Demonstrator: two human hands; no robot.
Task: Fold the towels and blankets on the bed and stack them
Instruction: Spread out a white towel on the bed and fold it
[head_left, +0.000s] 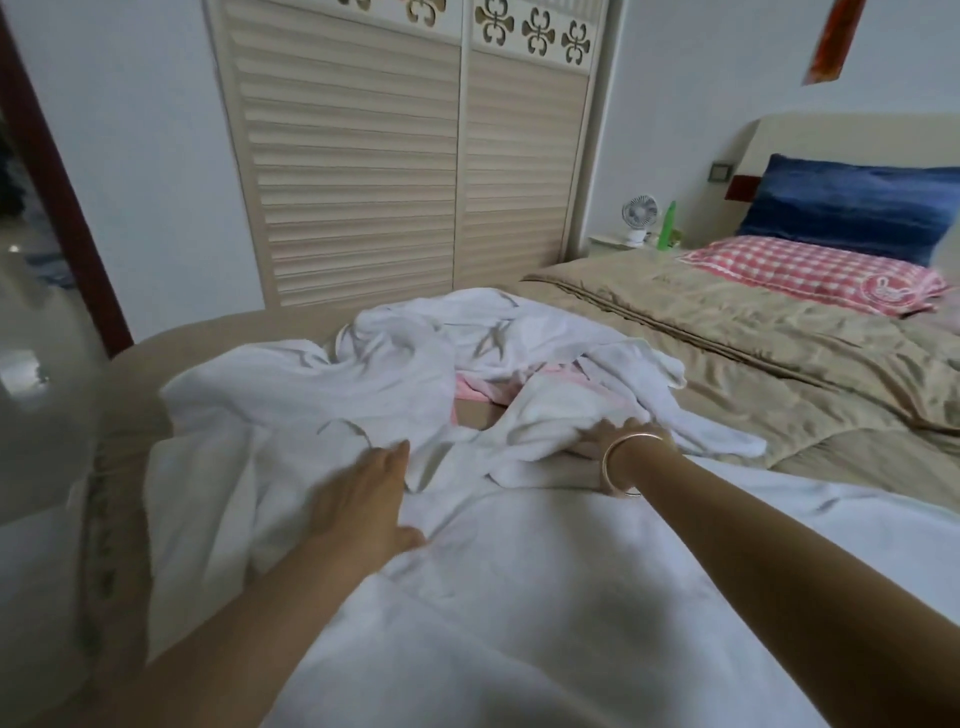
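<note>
Head, hands (363, 496) (618, 434) on white towels (311, 395), pillow emblem (888, 292) unreadable

no legible text, round emblem (883, 293) on pink checked pillow (800, 267) too blurred, red wall hanging (832, 44) unreadable

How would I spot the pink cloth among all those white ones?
Start at the tan bed and find the heap of crumpled white towels on it. In its middle, just beyond the right hand, a strip of pink cloth peeks out from under them; it is the heap's only pink piece.
</note>
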